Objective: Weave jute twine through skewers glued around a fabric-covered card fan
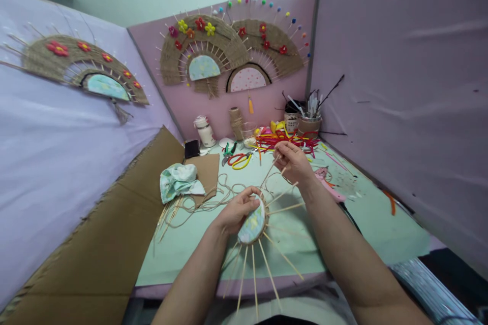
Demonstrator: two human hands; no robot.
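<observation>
My left hand [244, 208] grips the straight edge of a half-round fan base [254, 224], covered in pale green floral fabric, with the thumb on its face. Thin wooden sticks [254, 279] fan out from its curved rim, toward me and to the right. Above it, my right hand [292, 160] is closed in a pinch on what looks like jute twine, drawn up from the rim. A stick tip is near its lower fingers. Loose twine [224, 193] snakes over the table behind the base; the exact pinch point is hard to make out.
Floral cloth [179, 181], cardboard [208, 170] and spare sticks lie left. Behind are pliers [243, 161], green-handled cutters [229, 150], a twine spool [235, 122] and red pipe cleaners [282, 139]. A pink glue gun [330, 186] lies right. Finished fans [204, 45] hang on the partition.
</observation>
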